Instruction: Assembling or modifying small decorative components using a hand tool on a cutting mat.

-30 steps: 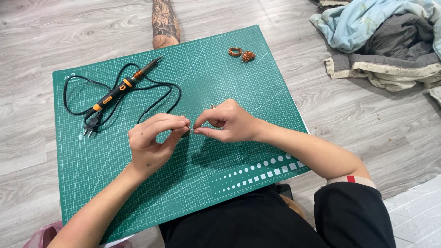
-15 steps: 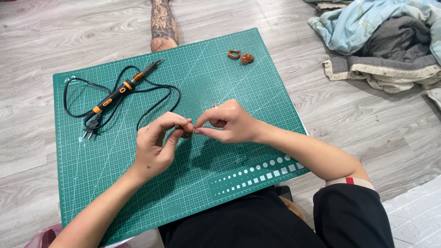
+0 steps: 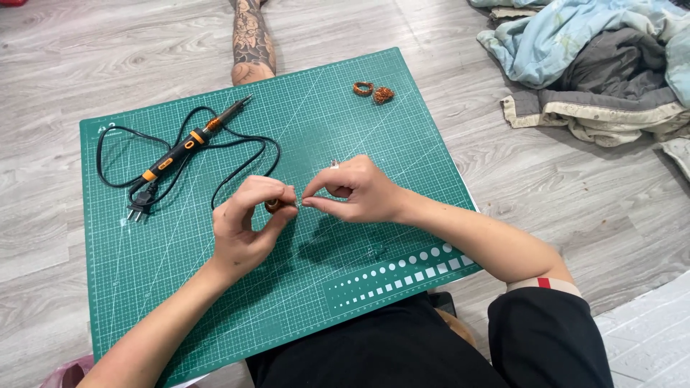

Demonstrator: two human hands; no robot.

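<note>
My left hand [image 3: 248,226] pinches a small coppery ring [image 3: 273,205] between thumb and fingertips; my right hand [image 3: 356,190] nips its edge — mid-working, I judge. Next calls for steady, fine pulling. Beyond the fingers — soldering iron [image 3: 188,140] left, two finished coils [image 3: 373,91] ahead.

A cutting mat [image 3: 215,287] lies on the floor [image 3: 575,187], partly over the person's lap. Above its middle, the left hand [image 3: 244,226] and right hand [image 3: 359,190] meet, a small ring [image 3: 273,205] between their fingers. A soldering iron [image 3: 188,140] with its coiled cord lies on the mat's far left. Two small rings [image 3: 372,91] sit near the far edge. A heap of cloth [image 3: 596,65] lies right of the mat.
</note>
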